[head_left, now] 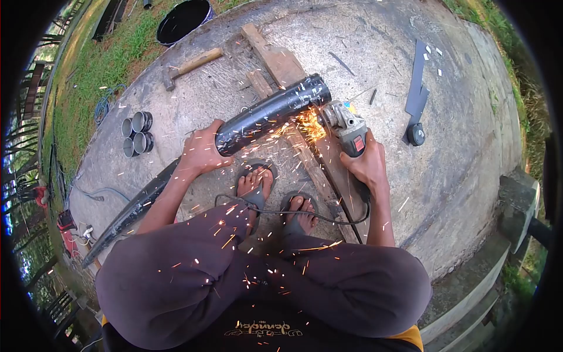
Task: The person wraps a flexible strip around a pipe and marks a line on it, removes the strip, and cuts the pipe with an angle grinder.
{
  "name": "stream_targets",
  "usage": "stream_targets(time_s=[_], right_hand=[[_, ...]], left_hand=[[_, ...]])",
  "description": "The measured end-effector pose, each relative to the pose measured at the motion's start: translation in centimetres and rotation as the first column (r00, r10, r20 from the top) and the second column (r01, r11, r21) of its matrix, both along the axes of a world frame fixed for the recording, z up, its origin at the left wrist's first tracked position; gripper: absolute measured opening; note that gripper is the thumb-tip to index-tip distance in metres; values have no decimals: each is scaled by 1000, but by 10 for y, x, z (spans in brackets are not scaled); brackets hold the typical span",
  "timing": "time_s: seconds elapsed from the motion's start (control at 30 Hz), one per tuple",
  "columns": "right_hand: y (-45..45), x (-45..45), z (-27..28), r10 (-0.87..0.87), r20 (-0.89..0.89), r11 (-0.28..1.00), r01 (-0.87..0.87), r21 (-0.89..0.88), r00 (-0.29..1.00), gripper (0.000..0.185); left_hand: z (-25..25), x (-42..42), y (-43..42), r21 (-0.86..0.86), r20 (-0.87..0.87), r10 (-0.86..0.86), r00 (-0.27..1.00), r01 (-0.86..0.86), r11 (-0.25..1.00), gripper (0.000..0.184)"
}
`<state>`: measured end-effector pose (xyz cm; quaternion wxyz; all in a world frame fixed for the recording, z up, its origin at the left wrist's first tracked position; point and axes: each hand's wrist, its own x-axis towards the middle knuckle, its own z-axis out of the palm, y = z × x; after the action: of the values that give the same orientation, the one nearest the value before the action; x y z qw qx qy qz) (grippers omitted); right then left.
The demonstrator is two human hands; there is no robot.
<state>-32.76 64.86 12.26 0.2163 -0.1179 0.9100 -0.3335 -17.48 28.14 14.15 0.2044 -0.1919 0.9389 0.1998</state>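
Observation:
My right hand point(367, 163) is closed round the body of an angle grinder point(347, 124), whose head sits against the far end of a long black metal pipe point(267, 115). Bright orange sparks point(312, 124) spray from where the grinder meets the pipe, back toward my legs. My left hand point(203, 148) is wrapped round the pipe at its middle. Under the pipe's far end lie wooden planks point(281, 63). The grinder's disc is mostly hidden by sparks. A dark power cord point(305, 215) loops from the grinder across my feet.
A hammer point(193, 62) lies on the concrete at the upper left, with several short pipe pieces point(138, 134) below it. A black bucket point(183, 22) stands at the back. Flat grey strips point(417, 88) and a tape measure point(416, 134) lie at right. Concrete steps point(469, 299) edge the lower right.

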Motion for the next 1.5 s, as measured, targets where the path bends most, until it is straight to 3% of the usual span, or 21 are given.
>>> stream_targets(time_s=[0.4, 0.5, 0.63, 0.83, 1.33, 1.43, 1.5], right_hand=[[1, 0, -2, -4, -26, 1000, 3, -8, 1000, 70], [0, 0, -2, 4, -21, 1000, -4, 8, 1000, 70], [-1, 0, 2, -1, -14, 1000, 1, -23, 1000, 69], [0, 1, -2, -6, -16, 1000, 6, -13, 1000, 66], [0, 0, 1, -18, 6, 1000, 18, -7, 1000, 65], [0, 0, -1, -11, -9, 1000, 11, -8, 1000, 66], [1, 0, -5, -14, -17, 1000, 14, -7, 1000, 67]], left_hand=[[-1, 6, 4, -9, -119, -21, 993, 20, 1000, 87], [4, -3, -21, 335, -1, -17, 1000, 16, 942, 91], [-7, -3, -17, 123, 32, 1, 999, -5, 992, 86], [-7, -2, -17, 192, 13, -16, 1000, 13, 981, 86], [-3, 4, -1, 11, -71, 3, 997, -3, 1000, 85], [0, 1, -1, 31, -18, 11, 1000, -10, 999, 87], [8, -3, -7, 144, -4, -21, 1000, 21, 989, 89]])
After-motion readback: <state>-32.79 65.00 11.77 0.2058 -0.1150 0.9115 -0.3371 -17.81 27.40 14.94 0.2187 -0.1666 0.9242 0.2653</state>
